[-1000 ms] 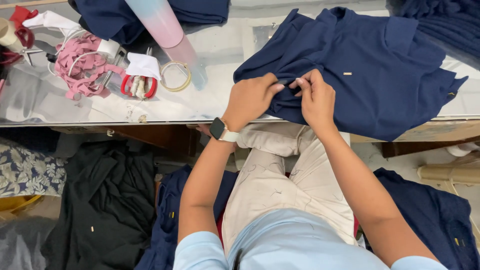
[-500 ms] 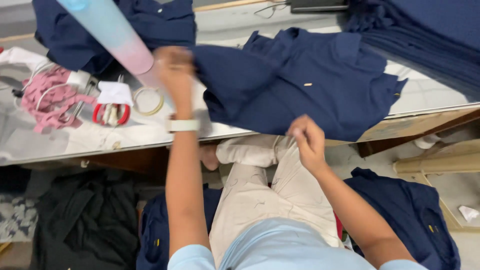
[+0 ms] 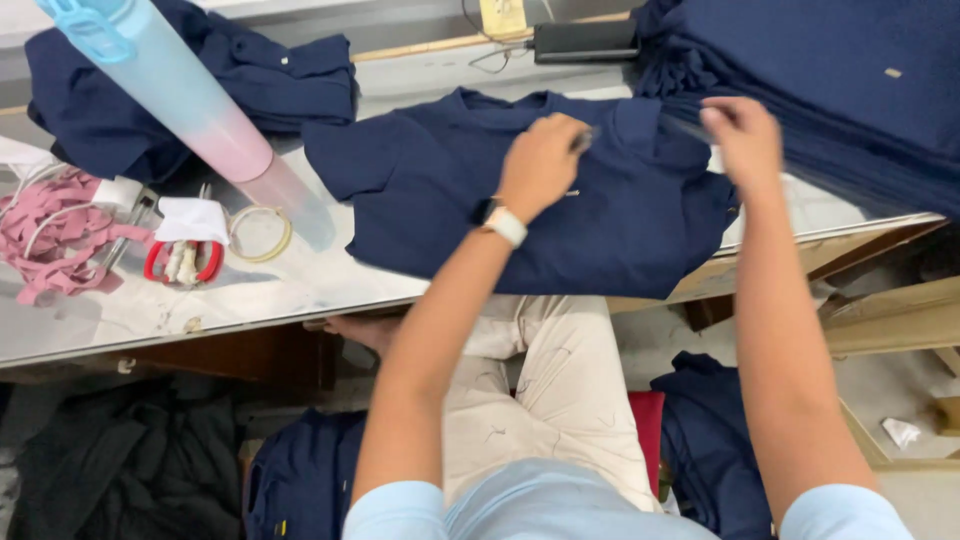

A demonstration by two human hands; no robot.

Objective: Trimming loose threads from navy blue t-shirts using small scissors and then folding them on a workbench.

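A navy shirt lies spread on the shiny table. My left hand, with a white watch on its wrist, rests on the shirt's upper middle, fingers bunched and pinching the fabric. My right hand is blurred at the shirt's upper right corner, beside a stack of navy garments. Its fingers are curled, and I cannot tell whether they grip cloth.
A pink-and-blue bottle slants across the upper left. Red-handled scissors, a yellow ring and pink straps lie on the left. More navy cloth sits at the back, a black box behind, and garments below the table.
The shirt was turned and now lies spread further back. My left hand swung from the left onto its middle. My right hand rose from the table's front edge to the shirt's right corner.
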